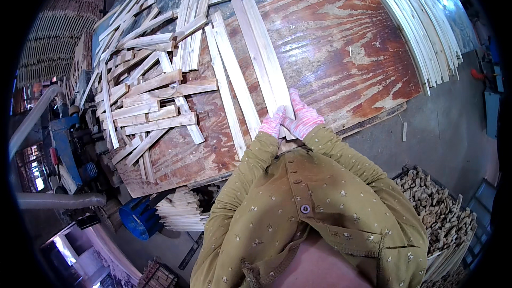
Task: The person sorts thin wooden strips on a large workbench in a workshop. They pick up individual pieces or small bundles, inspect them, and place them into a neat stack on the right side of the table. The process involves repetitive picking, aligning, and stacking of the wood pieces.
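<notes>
Both of my hands wear pink-and-white knit gloves and meet at the near end of a pair of long pale wooden slats (265, 56). My left hand (272, 122) is closed around the slats' left edge. On the other side, my right hand (303, 116) grips their right edge, fingers wrapped over the end. The slats lie side by side and point away from me across a worn reddish plywood board (341, 48). Just left of them, two more loose slats (234, 74) rest on the board, apart from my hands.
A jumbled heap of short wooden pieces (152, 98) covers the board's left side. Long slats (413, 24) are stacked in a row at the far right. A blue bucket (140, 218) stands below left, near machinery with a hose (64, 200). Bundled sticks (434, 208) sit at lower right.
</notes>
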Action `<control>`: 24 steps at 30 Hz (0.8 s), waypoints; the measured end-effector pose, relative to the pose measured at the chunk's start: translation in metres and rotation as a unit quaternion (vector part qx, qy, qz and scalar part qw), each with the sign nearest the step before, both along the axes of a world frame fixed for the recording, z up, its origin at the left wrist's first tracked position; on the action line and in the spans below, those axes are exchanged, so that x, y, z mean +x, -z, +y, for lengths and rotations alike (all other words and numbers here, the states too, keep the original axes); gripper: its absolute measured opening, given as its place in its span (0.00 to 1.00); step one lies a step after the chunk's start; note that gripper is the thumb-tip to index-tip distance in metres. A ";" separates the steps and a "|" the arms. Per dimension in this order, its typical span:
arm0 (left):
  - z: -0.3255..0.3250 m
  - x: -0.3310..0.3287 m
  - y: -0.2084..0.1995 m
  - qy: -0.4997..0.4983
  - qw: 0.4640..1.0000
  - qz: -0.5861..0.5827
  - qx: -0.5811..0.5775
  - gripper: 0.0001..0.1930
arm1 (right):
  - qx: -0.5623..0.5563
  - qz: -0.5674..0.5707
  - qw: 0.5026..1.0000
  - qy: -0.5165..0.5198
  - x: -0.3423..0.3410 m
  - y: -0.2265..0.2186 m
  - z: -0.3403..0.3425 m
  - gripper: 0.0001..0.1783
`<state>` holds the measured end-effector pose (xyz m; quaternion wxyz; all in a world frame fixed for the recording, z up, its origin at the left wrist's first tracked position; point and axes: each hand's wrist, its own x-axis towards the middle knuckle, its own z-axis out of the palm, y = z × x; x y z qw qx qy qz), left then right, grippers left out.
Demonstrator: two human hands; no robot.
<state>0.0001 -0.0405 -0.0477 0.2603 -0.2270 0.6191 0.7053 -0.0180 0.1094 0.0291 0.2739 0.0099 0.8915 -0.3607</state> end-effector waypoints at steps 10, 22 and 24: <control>-0.020 -0.023 -0.007 -0.082 0.984 0.088 0.130 0.24 | -0.352 0.035 0.932 0.082 0.040 0.007 0.030 0.41; 0.001 -0.035 -0.115 -0.090 0.987 0.078 0.112 0.24 | -0.355 0.032 0.932 0.074 0.041 -0.033 0.045 0.34; -0.003 -0.031 -0.118 -0.052 0.988 0.132 0.057 0.24 | -0.400 0.000 0.913 0.083 0.039 -0.048 0.047 0.29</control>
